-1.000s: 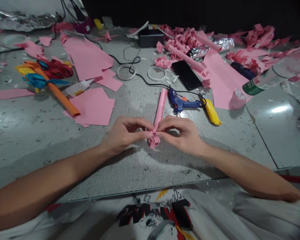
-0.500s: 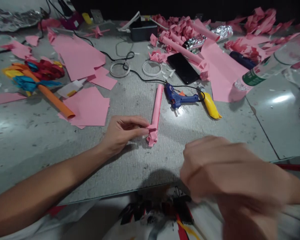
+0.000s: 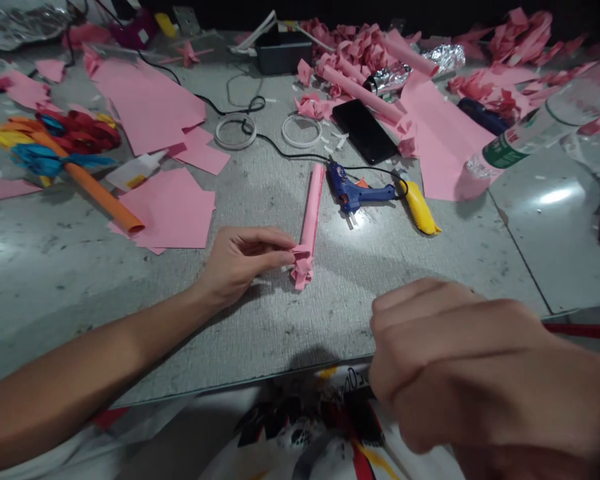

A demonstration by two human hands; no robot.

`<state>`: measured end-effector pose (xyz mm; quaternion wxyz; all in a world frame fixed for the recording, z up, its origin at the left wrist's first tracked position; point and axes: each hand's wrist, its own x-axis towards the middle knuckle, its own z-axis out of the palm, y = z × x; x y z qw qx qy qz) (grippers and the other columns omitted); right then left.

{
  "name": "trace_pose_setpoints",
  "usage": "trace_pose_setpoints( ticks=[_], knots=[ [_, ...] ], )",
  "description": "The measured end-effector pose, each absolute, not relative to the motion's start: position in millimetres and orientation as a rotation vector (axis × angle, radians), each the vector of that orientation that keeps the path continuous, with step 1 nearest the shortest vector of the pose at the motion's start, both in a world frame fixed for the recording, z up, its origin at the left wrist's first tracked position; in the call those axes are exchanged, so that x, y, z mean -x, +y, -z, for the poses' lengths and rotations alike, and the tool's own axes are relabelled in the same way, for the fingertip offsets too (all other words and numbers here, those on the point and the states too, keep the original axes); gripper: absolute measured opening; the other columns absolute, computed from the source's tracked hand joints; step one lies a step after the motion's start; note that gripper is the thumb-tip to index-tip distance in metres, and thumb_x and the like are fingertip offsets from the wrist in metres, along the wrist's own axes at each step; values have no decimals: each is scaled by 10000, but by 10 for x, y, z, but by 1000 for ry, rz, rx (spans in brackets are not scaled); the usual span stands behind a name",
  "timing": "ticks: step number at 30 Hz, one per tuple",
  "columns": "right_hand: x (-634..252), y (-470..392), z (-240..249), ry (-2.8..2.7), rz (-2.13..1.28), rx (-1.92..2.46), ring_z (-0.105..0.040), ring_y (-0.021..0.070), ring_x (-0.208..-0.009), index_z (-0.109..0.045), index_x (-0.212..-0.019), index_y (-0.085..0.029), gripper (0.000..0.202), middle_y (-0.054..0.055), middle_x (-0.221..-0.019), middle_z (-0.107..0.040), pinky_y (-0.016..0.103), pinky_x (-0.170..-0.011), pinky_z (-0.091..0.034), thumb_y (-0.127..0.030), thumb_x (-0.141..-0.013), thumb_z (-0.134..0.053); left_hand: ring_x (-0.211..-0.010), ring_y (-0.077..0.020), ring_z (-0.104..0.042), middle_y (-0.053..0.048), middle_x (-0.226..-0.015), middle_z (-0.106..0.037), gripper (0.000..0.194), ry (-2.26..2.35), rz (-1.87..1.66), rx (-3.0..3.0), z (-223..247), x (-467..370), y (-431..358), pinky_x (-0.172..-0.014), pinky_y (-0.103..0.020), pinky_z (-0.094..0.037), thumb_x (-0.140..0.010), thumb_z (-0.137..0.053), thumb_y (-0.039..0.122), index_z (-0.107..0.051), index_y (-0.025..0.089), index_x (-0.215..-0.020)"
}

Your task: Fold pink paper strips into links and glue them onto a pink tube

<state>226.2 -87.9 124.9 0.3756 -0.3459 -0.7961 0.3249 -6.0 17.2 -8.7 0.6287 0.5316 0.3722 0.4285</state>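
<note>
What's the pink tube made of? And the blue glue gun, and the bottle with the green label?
The pink tube looks like matte paper or thin card: an edge line runs along its side.

The blue glue gun seems to have a hard plastic body, smooth and moulded-looking.

The bottle is probably glossy plastic: it's see-through, though glass could look similar.

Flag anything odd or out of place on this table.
Mostly clutter: crumpled pink paper heaped at the back, white scraps scattered beside the phone. The black cable looks untidy, looping loosely across the left white ring. No spill shows.
</note>
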Motion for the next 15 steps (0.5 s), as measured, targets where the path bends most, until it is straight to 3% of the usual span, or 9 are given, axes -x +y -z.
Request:
trace_pose_setpoints(
  ticks=[6, 9, 11, 13, 15],
  knots=[
    [-2303, -815, -1200, -1876, -809, 1020, -589, 185, -500, -564, -702, -291, 326, -18, -574, -610, 412, -515, -464, -374, -950, -758, -878, -232, -801, -59, -944, -848, 180, 885, -973, -1192, 86, 52, 175, -814, -373, -671, -723, -978, 299, -890, 285, -880],
    [-2501, -345, -1048, -2036, -617, 984, -633, 181, -583, -642, -752, -291, 240, -1, -674, -671, 375, -523, -474, -182, -960, -695, -883, -229, -803, -67, -951, -852, 190, 891, -982, -1192, 95, 59, 186, -835, -368, -671, -717, -983, 319, -889, 274, -875],
    [-2718, 58, -843, -2063, -355, 1105, -717, 231, -751, -743, -904, -267, 128, 48, -898, -785, 408, -690, -563, -172, -947, -669, -884, -228, -805, -71, -952, -854, 195, 883, -978, -1192, 109, 64, 197, -840, -364, -672, -721, -985, 325, -891, 267, -882],
    [-2942, 406, -598, -2176, -92, 1287, -757, 333, -1043, -779, -1150, -197, 316, 123, -1238, -802, 473, -865, -588, -111, -880, -637, -877, -227, -809, -72, -951, -858, 196, 872, -967, -1188, 127, 68, 209, -831, -355, -673, -732, -983, 317, -894, 268, -899],
    [-3105, 628, -372, -2322, 68, 1475, -687, 407, -1276, -724, -1341, -127, 532, 162, -1459, -715, 533, -1001, -568, -56, -830, -593, -873, -223, -814, -70, -944, -861, 193, 861, -966, -1172, 140, 68, 218, -825, -341, -670, -734, -984, 302, -896, 272, -903]
  ],
)
